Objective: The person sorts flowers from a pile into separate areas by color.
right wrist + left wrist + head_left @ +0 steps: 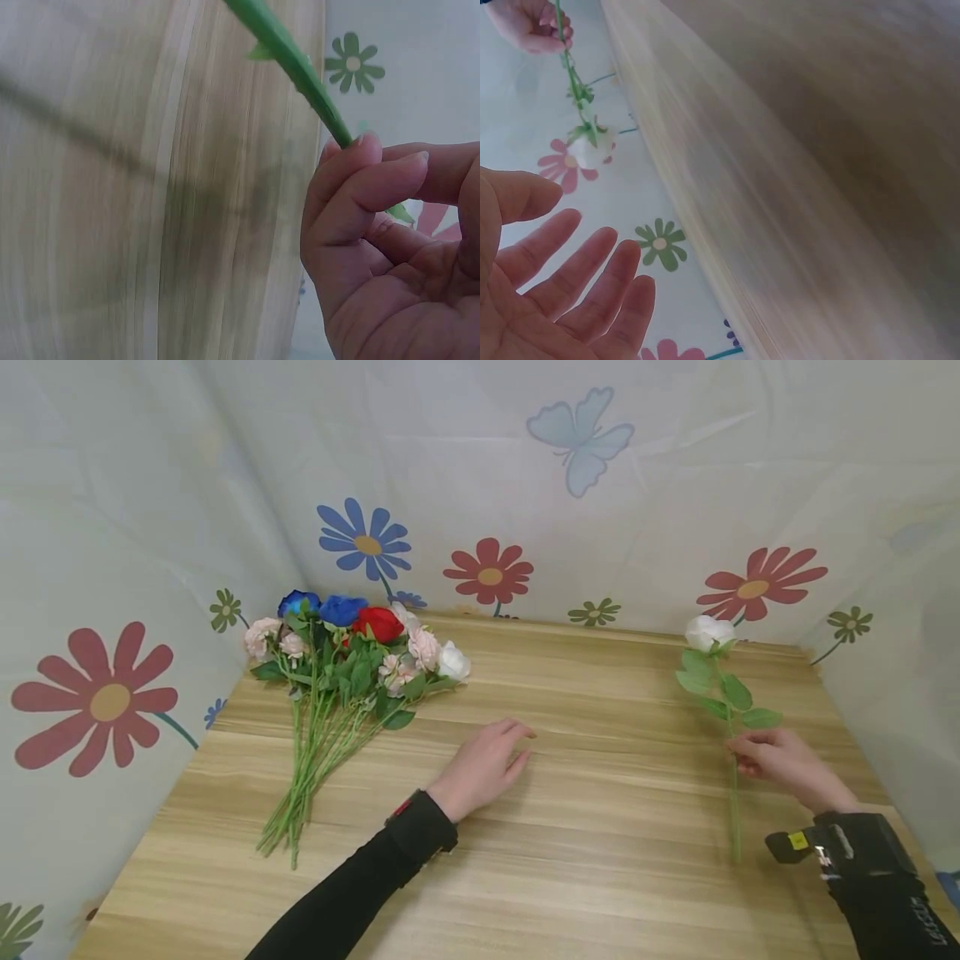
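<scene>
My right hand (787, 764) pinches the green stem (296, 67) of a white rose (709, 633) between thumb and fingers, over the right side of the table. The bloom points away from me toward the back edge, with leaves below it and the bare stem end hanging toward me. My left hand (483, 768) hovers over the middle of the table with nothing in it. Its fingers (592, 289) are spread and loosely bent in the left wrist view. To its left lies a bunch of artificial flowers (352, 668).
The bunch has blue, red, pale pink and white blooms, its stems (300, 785) gathered toward me. The wooden table (585, 860) ends at the back against a white curtain (450, 443) printed with flowers and a butterfly. Similar curtain hangs on both sides.
</scene>
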Motion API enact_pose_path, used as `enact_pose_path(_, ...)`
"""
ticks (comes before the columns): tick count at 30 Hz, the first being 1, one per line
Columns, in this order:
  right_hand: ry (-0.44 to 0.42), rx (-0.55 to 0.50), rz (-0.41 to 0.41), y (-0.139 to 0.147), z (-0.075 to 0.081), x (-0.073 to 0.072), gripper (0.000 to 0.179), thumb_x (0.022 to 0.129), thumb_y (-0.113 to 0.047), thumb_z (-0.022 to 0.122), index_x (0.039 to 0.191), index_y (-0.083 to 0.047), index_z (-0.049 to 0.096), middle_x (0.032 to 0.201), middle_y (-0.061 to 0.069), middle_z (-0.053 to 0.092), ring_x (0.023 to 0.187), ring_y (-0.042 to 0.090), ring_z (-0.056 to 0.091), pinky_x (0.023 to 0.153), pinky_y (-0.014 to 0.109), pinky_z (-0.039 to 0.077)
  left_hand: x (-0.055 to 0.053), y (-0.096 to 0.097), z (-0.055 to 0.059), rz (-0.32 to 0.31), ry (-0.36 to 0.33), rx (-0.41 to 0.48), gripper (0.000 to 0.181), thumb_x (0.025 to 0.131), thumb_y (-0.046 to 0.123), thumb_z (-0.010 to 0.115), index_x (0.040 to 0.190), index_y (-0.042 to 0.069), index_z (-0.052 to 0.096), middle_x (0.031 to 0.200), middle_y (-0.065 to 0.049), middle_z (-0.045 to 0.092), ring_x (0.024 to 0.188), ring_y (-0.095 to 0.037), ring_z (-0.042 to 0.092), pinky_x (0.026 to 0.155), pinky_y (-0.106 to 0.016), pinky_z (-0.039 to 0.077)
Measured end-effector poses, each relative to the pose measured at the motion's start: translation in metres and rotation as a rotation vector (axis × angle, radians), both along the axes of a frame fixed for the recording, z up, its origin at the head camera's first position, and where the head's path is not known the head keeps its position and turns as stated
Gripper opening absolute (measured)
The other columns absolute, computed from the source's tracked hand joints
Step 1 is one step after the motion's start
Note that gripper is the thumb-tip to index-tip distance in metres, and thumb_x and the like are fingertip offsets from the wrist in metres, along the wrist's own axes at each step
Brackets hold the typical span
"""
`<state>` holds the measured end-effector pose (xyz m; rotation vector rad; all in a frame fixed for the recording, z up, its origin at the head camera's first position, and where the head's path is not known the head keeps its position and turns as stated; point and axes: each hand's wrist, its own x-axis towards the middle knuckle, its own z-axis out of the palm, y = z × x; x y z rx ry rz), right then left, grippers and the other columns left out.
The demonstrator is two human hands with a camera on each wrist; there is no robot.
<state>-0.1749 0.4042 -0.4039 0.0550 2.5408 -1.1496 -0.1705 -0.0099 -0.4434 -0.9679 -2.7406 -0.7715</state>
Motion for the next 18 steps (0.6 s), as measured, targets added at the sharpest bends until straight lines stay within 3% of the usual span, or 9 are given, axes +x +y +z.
enact_pose_path(6, -0.038, 0.075, 0.016, 0.020, 0.002, 0.001, 0.034, 0.099, -0.018, 0.046, 0.099, 0.014, 0.058, 0.076, 0.001, 0.056, 0.064, 0.005, 0.053, 0.060, 0.022, 0.050, -0.001, 0.018, 0.000, -0.049, 0.026, -0.051, 0.029, 0.095, 0.020, 0.056, 0.123, 0.010, 0.059, 0.115, -0.003, 0.061, 0.103, -0.016, 0.059, 0.088, -0.029, 0.049)
enact_pose_path(18, -0.056, 0.215, 0.039, 0.051, 0.001, 0.000, 0.033, 0.098, -0.017, 0.046, 0.089, 0.011, 0.062, 0.071, 0.000, 0.055, 0.064, 0.007, 0.051, 0.059, 0.024, 0.048, 0.002, 0.051, 0.000, -0.124, 0.010, -0.131, 0.031, 0.096, 0.023, 0.056, 0.124, 0.011, 0.058, 0.118, -0.002, 0.059, 0.102, -0.013, 0.058, 0.087, -0.026, 0.048)
